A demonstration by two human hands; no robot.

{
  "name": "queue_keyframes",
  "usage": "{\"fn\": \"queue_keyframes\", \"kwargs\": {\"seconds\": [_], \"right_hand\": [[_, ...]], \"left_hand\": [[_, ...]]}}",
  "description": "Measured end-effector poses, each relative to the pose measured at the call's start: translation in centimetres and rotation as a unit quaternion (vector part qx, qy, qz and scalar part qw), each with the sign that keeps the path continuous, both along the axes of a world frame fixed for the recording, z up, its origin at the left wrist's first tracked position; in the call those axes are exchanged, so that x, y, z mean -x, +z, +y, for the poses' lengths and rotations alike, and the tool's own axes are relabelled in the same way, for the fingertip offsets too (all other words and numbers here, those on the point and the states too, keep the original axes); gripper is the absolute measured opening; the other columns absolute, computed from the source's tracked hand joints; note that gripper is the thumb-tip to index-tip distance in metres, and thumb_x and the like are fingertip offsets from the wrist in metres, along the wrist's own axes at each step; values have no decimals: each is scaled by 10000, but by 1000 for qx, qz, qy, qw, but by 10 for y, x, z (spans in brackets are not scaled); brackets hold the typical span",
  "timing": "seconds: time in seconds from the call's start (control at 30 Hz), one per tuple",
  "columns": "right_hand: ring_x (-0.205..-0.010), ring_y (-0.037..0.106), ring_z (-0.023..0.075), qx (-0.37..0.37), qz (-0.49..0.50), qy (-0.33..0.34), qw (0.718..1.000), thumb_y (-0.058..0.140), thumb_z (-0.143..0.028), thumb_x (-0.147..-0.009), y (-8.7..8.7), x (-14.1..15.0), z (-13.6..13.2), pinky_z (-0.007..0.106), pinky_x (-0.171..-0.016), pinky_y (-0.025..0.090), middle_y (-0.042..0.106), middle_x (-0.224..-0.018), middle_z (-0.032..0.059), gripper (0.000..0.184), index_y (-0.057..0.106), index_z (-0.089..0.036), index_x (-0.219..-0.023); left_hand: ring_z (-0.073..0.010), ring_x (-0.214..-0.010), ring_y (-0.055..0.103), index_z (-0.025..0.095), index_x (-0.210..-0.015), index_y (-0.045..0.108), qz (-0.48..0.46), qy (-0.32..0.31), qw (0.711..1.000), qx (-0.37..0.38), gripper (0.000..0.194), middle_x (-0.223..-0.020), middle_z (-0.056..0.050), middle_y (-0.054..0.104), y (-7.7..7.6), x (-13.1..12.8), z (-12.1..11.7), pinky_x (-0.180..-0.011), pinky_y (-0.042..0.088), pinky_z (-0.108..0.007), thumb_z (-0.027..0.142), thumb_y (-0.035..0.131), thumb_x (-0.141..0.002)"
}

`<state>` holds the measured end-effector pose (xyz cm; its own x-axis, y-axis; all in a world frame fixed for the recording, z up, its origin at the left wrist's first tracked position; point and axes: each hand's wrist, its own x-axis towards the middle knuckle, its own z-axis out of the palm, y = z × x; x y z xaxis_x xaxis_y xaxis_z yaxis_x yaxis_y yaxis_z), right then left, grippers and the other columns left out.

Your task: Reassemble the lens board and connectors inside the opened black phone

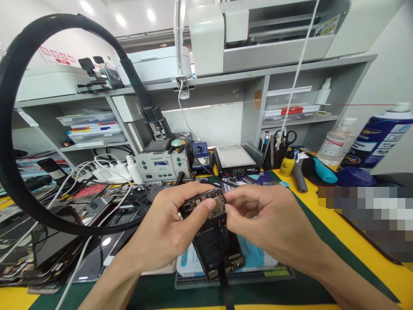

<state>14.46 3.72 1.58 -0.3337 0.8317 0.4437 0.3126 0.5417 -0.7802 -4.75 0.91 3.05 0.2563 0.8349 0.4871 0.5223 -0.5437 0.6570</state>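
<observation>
Spanning the back, the grey shelf unit [232, 77] walls off the far side, and the green mat [300, 295] comes forward to a yellow strip at the near edge. Over on the left, stacked phone screens [48, 241] and a looping black hose [132, 77] crowd the left forearm [121, 273]; the right side is roomier — green reaches past the right forearm [338, 265] to the yellow border [355, 239]. Left hand [171, 224] now: fingers wrapped behind the opened phone [209, 245], thumb pressed across its top end. Right hand [267, 211]: thumb and index nearly together at the upper right edge — can't tell whether anything sits between them. The phone tilts over a grid-patterned pad [190, 282], a black strap [223, 282] trailing from its near end.
</observation>
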Motion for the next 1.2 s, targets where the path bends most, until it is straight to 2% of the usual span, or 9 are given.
{"fn": "queue_keyframes", "kwargs": {"seconds": [0.13, 0.27, 0.53, 0.6, 0.77, 0.9, 1.1, 1.2], "right_hand": [[-514, 561, 116, 13, 20, 10, 1000, 651, -181, -747, 0, -1, 2, 203, -463, 443, 644, -574, -27, 74, 725, -188, -744], [-505, 506, 114, -4, 12, 10, 1000, 629, -182, -758, -1, -1, 2, 218, -449, 407, 601, -557, -25, 89, 711, -182, -722], [-487, 407, 102, -39, -21, -5, 999, 616, -151, -732, -2, 1, -2, 228, -433, 346, 482, -522, -44, 83, 642, -196, -668], [-492, 416, 106, -23, -19, 0, 1000, 620, -162, -736, -2, 0, -1, 230, -438, 346, 487, -531, -41, 78, 641, -202, -673], [-564, 533, 133, 79, 1, 54, 995, 635, -221, -779, 4, -6, 2, 228, -486, 408, 605, -628, -12, 82, 673, -210, -708], [-601, 587, 141, 99, 26, 66, 993, 642, -207, -775, 7, -6, 2, 222, -523, 463, 679, -683, -5, 52, 693, -214, -770], [-542, 571, 120, 35, 28, 27, 999, 658, -177, -745, 4, -5, -1, 199, -481, 445, 643, -602, -22, 56, 682, -200, -700], [-536, 560, 115, 16, 13, 29, 999, 645, -177, -754, 4, -6, -1, 195, -476, 440, 622, -585, -25, 94, 674, -194, -666]], "left_hand": [[-104, -837, 687, 367, -1122, 740, 16, 11, 1000, -17, 266, -916, 110, 757, 0, -2, -3, -742, 512, -190, 199, 633, -946], [-125, -816, 686, 338, -1090, 746, 30, 20, 999, -30, 235, -861, 92, 748, 1, -5, -5, -719, 515, -212, 194, 632, -942], [-148, -840, 696, 310, -1073, 746, 49, 21, 999, -10, 199, -869, 71, 740, 3, -7, -7, -746, 520, -234, 222, 607, -960], [-148, -847, 695, 309, -1064, 745, 53, 23, 998, -13, 194, -852, 73, 735, 4, -7, -8, -747, 516, -228, 220, 609, -959], [-138, -844, 680, 313, -1023, 729, 66, 24, 997, -12, 155, -800, 84, 708, 2, -5, -9, -733, 500, -209, 242, 604, -965], [-139, -846, 672, 290, -969, 711, 73, 30, 997, -4, 134, -808, 76, 701, 2, -4, -10, -731, 492, -209, 250, 583, -976], [-130, -781, 651, 297, -1046, 704, 89, 16, 996, 7, 173, -834, 69, 700, 6, -4, -13, -701, 482, -214, 237, 554, -983], [-141, -764, 650, 277, -977, 692, 90, 8, 996, 12, 154, -822, 56, 696, 7, -5, -13, -673, 478, -222, 248, 540, -986]]}}
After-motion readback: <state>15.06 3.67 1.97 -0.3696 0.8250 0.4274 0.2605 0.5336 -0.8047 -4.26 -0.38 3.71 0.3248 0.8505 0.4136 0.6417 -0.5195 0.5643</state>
